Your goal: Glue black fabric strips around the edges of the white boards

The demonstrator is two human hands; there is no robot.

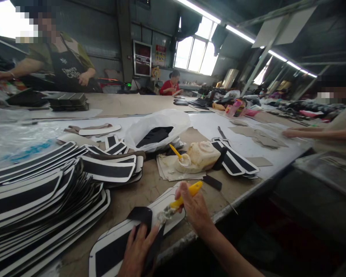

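- Two bare hands work at the near edge of a long table (pixel 150 188).
- The right hand (pixel 194 207) is clenched around a yellow-handled brush (pixel 180 200), whose glue-caked bristles touch a white-edged panel (pixel 123 238) lying flat at the table's front edge.
- The left hand (pixel 137 250) presses down on a black flap (pixel 142 217) folded over that panel, fingers spread and flat, gripping nothing.
- Just beyond the right hand, a crusted glue pot (pixel 202 156) sits on a sheet of paper (pixel 170 171), with a second yellow brush (pixel 175 151) standing in it.
- Left of the hands, a big fanned stack of panels (pixel 40 200) with black centres and white borders fills the tabletop.
- Behind the pot lies a white plastic bag (pixel 158 123) with dark pieces inside.
- A smaller pile of panels (pixel 236 159) rests to the right of the pot.
- Across the table stands a person in a dark apron (pixel 67 71); another person's arm (pixel 317 132) reaches in from the right.
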